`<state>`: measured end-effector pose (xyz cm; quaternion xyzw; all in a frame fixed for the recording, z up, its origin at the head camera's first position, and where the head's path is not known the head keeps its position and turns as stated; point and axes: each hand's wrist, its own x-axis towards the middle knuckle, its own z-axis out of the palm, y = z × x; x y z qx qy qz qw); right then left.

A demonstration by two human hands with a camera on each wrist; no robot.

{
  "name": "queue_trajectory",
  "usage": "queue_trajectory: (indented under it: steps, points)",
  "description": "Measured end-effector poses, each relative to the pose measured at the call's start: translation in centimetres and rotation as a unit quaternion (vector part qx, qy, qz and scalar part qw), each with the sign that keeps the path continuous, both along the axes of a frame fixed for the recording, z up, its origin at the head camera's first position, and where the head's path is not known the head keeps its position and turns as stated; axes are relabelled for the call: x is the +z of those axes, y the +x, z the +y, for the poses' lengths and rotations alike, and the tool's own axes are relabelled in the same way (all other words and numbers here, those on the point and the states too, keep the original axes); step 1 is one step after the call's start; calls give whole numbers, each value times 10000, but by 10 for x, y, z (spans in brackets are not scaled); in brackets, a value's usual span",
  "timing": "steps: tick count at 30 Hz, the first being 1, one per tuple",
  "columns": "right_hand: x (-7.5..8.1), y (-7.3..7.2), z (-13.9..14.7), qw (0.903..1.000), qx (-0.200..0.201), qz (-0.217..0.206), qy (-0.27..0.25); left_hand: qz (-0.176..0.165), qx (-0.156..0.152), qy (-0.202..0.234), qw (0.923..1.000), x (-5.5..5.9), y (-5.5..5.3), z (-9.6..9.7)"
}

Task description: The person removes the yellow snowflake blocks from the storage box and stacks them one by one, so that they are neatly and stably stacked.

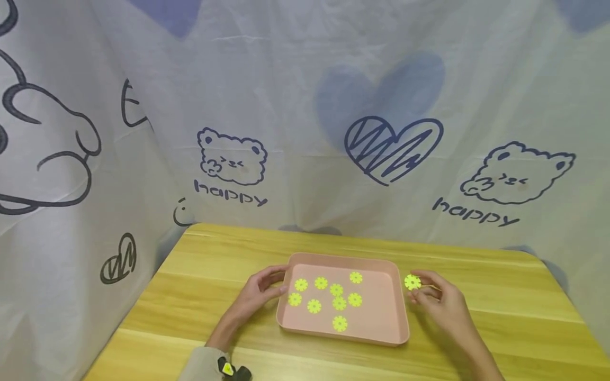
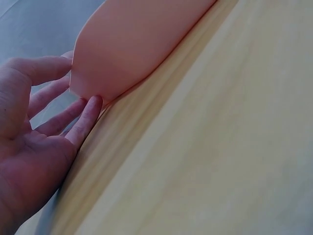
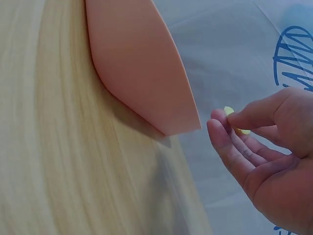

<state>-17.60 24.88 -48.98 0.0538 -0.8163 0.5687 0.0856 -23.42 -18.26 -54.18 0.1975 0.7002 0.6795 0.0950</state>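
A pink rectangular tray (image 1: 376, 312) sits on the table with several yellow-green snowflake building discs (image 1: 314, 307) scattered over its floor, mostly in its left and middle parts. My left hand (image 1: 254, 293) holds the tray's left side; its thumb lies at the rim and its fingertips touch the outer wall (image 2: 127, 44). Just outside the right rim, my right hand (image 1: 440, 301) pinches one more disc (image 1: 407, 284) between thumb and fingers. That disc (image 3: 228, 110) is mostly covered by the fingertips in the right wrist view.
The wooden table (image 1: 229, 248) runs back to a white curtain (image 1: 295, 174) printed with hearts, bears and the word happy. A black strap with a buckle (image 1: 231, 369) sits at the left sleeve (image 1: 202, 365).
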Motion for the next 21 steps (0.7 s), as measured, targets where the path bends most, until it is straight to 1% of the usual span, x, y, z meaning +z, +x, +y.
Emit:
queue_trajectory:
  steps: [3,8,13,17,21]
  points:
    - [0,-2,2,9999,43,86,34,28,-33,-42,10000,2,0,-1]
    - [-2,-5,5,9983,-63,428,389,78,-42,-148,9999,4,-1,-2]
    - [-6,-9,8,9966,-26,700,439,129,1,-147,9998,6,-2,-1]
    - [-10,-11,11,9962,-69,725,486,138,-68,-114,9998,6,-3,-1]
    - [-15,-11,13,9970,-50,619,470,79,-57,-134,9999,4,-1,-1]
